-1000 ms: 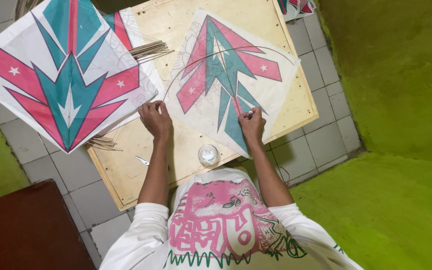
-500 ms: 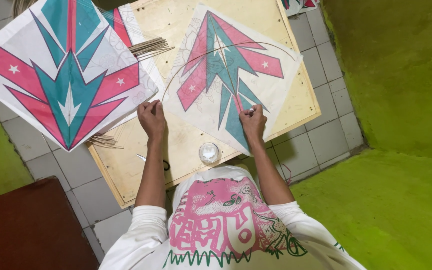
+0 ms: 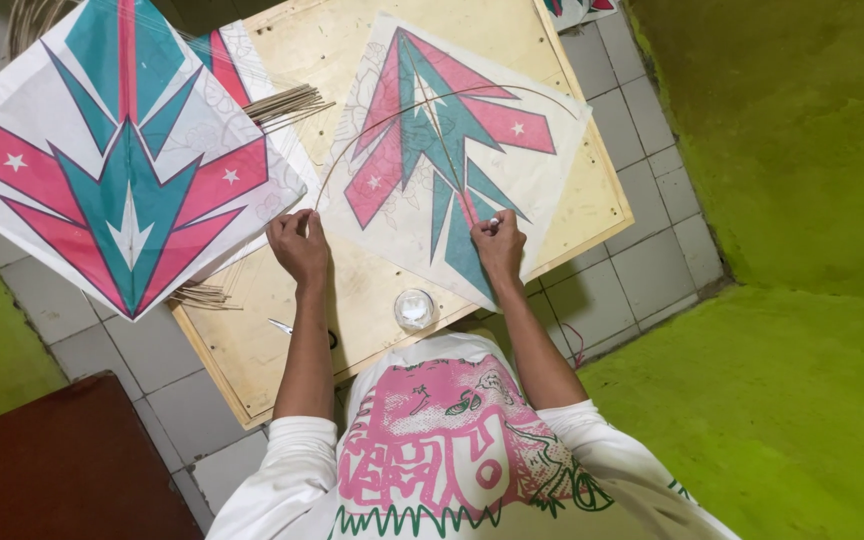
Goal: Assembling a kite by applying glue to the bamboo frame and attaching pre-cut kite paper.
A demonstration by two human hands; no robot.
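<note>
Kite [image 3: 452, 150] is lying flat on the wooden surface [image 3: 592, 200], left hand [image 3: 297, 245] pinching its bowed stick's end, right hand [image 3: 497, 245] pinching the lower corner, likely mid-fixing, needing steady tension.

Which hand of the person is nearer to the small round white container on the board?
Left, though only slightly. The left hand is up and to the left of the round container; the right hand is up and to its right, on the kite.

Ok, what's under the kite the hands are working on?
The kite lies on a plywood board, bare wood showing around it. Whatever sits directly beneath the paper is covered.
</note>
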